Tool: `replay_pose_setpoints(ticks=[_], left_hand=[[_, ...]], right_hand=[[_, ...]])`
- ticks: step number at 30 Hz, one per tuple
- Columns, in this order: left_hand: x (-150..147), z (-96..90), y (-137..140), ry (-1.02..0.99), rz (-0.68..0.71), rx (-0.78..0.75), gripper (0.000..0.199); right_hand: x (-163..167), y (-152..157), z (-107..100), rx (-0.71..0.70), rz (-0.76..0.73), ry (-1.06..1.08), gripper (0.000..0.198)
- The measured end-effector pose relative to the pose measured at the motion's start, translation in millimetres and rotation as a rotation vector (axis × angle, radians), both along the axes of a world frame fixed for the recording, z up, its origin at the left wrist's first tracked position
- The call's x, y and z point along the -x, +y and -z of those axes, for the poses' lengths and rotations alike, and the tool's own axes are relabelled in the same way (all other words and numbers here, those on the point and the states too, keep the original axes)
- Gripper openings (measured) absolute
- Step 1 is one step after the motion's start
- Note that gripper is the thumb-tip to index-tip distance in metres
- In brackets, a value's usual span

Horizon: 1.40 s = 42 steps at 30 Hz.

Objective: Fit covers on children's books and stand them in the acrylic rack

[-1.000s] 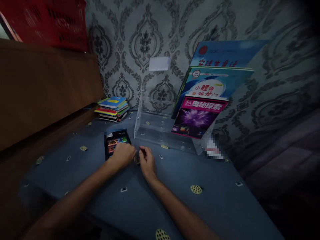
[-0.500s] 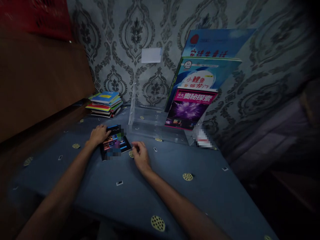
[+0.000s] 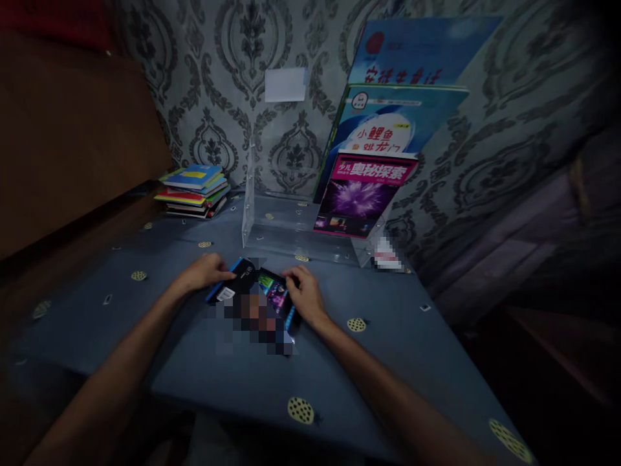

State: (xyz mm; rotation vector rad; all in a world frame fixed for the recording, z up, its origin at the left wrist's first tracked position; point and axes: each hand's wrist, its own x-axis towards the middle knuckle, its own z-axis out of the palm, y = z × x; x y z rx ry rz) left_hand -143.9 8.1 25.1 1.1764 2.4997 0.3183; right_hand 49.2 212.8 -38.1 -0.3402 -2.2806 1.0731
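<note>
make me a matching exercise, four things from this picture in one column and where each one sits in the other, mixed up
Things:
1. dark book
2. stack of books
3. purple magazine
4. white card

Places:
A. on the patterned wall
B. far left of the table, by the wooden panel
C. leaning in the clear stand
D. flat on the table between the left hand and right hand

Pairs: 1-D, 2-B, 3-C, 4-A
</note>
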Motion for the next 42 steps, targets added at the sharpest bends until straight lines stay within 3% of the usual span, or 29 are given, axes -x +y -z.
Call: replay_pose_setpoints(ticks=[4, 6, 12, 19, 27, 34, 42], left_hand=[[-28, 1.4, 11, -0.286, 0.088, -0.003, 0.045], [-37, -1.5, 14, -0.318, 0.125, 0.0, 0.045], [-53, -1.8, 16, 0.161, 0.106, -0.096, 0.028], [-59, 8.4, 14, 0.338, 0.155, 0.031, 0.042], [-63, 9.6, 12, 0.386, 0.189, -0.035, 0.041], [-64, 13.6, 12, 0.43, 0.206, -0.055, 0.04], [-68, 3.3, 13, 0.396, 0.201, -0.019, 0.042]], right_hand=[[-24, 26, 2, -0.194, 0.032, -0.088, 0.024], [-34, 36, 3, -0.271, 0.035, -0.128, 0.025], [-45, 41, 3, -0.387, 0.029, -0.193, 0.027], [-45, 30, -6, -0.521, 0.009, -0.257, 0.022], [-44, 4, -25, -0.682, -0.027, -0.314, 0.025], [-24, -36, -26, -0.649, -0.357, -0.338, 0.045], [-39, -25, -26, -0.564, -0.305, -0.358, 0.046]])
